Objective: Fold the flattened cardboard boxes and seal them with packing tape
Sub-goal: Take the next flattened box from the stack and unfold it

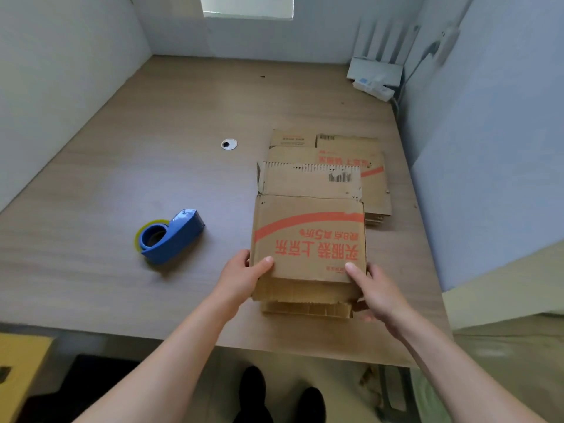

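left hand [244, 276]: thumb on top, fingers round the edge, pinching near left corner of flattened box [308, 239].
right hand [377, 291]: same pinch, near right corner.
flattened box: red print up, at near table [122, 166] edge.
box stack [374, 190]: flat, just beyond it.
tape dispenser [171, 236]: blue, left, apart.

One box in hand, one stack, one dispenser on the counter [122, 178].
Two hands, the left hand [241, 276] and the right hand [378, 291]; one flattened cardboard box [308, 239]; one stack of flattened boxes [372, 184], layers too thin to count; one blue tape dispenser [180, 236] carrying one tape roll [138, 239]; one cable grommet [229, 144]; one power strip [374, 88]; two black shoes [253, 389].
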Motion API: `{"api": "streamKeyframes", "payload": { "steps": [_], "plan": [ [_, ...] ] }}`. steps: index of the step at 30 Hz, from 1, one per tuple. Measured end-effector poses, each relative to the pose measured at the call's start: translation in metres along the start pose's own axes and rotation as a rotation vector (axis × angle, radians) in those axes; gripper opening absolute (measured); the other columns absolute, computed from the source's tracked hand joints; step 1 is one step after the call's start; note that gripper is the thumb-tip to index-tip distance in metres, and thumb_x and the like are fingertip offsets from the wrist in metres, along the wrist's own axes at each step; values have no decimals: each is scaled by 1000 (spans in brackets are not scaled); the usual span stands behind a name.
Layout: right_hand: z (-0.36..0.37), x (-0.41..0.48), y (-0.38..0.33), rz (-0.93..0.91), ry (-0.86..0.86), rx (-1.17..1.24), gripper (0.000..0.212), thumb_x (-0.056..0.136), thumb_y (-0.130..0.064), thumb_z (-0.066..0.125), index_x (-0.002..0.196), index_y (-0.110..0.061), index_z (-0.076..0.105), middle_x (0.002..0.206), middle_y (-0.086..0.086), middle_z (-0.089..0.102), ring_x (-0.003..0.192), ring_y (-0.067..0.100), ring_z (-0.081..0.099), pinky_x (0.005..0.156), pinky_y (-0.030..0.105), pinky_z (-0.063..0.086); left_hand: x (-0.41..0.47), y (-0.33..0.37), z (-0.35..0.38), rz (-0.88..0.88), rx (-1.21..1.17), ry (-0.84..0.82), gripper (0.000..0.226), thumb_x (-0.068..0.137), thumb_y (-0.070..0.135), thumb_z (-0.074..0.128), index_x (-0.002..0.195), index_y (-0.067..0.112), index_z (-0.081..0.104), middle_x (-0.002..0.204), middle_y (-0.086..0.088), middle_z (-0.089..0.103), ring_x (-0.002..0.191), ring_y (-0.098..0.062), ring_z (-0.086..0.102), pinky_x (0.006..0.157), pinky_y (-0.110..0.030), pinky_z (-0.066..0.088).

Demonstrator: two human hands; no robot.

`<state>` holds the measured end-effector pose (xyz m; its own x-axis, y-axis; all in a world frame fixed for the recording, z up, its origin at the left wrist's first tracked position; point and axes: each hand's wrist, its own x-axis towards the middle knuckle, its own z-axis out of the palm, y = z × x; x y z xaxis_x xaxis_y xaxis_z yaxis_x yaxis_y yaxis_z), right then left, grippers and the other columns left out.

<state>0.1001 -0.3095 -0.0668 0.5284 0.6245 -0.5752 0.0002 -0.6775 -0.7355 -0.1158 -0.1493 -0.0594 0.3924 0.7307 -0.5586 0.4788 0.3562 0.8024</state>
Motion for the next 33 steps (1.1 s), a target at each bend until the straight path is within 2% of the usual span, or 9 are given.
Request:
{"api": "streamKeyframes", "payload": {
  "steps": [4,11,17,19,22,24,28,30,33],
  "plan": [
    [-1,0,6,47,-14,322,29,90,-29,70,114,-15,61,98,2,76,88,25,74,72,41,62,-10,1,-6,-59,63,-54,26,92,41,66,113,36,52,112,12,60,102,-15,59,71,-39,52],
    [1,-11,38,16,-13,357,34,76,-1,78,107,-9,66,93,2,78,87,20,75,74,35,60,-20,-25,-1,-36,-56,-70,43,79,-2,74,116,12,57,111,-6,70,98,-24,69,84,-45,59],
    [17,-30,85,-140,61,-130,32,72,-8,85,82,-31,66,75,-12,70,81,12,69,65,15,54,-35,-70,14,95,351,-3,38,78,8,79,108,23,60,101,5,65,102,-17,63,85,-31,53],
    [20,-32,90,-113,102,-75,24,76,-13,84,84,-23,64,78,-15,62,92,24,69,56,10,47,-39,-74,12,66,221,21,34,78,9,80,105,14,61,102,-5,63,105,-27,62,85,-33,51],
    [10,-38,72,-487,181,-51,83,69,-44,87,136,-19,47,129,-16,55,131,10,50,92,13,45,-51,-66,1,347,145,88,90,57,37,91,133,20,46,123,2,57,113,-2,55,91,-19,48],
    [0,-44,53,-724,183,-54,104,68,-61,81,151,-23,32,157,-12,31,146,8,29,113,27,33,-58,-53,-5,561,142,96,101,53,46,90,139,29,42,141,6,46,127,-1,46,96,-18,45],
    [-4,-50,41,-812,111,-228,72,76,-72,66,133,-29,58,163,-5,23,150,17,24,116,44,31,-55,-40,-3,659,289,15,72,54,34,94,118,30,63,149,10,29,138,-19,39,105,-35,44],
    [-2,-50,44,-707,49,-111,82,77,-73,63,142,-26,50,160,-12,28,149,9,25,119,45,29,-53,-35,3,543,219,-55,74,58,27,95,123,30,59,142,12,39,128,-19,51,104,-40,48],
    [-2,-43,35,-574,84,116,61,80,-51,75,134,-50,47,143,-15,49,132,9,49,103,41,51,-49,-28,10,478,175,54,79,64,50,83,130,30,44,118,28,54,106,0,62,87,-18,54]
  ]
}}
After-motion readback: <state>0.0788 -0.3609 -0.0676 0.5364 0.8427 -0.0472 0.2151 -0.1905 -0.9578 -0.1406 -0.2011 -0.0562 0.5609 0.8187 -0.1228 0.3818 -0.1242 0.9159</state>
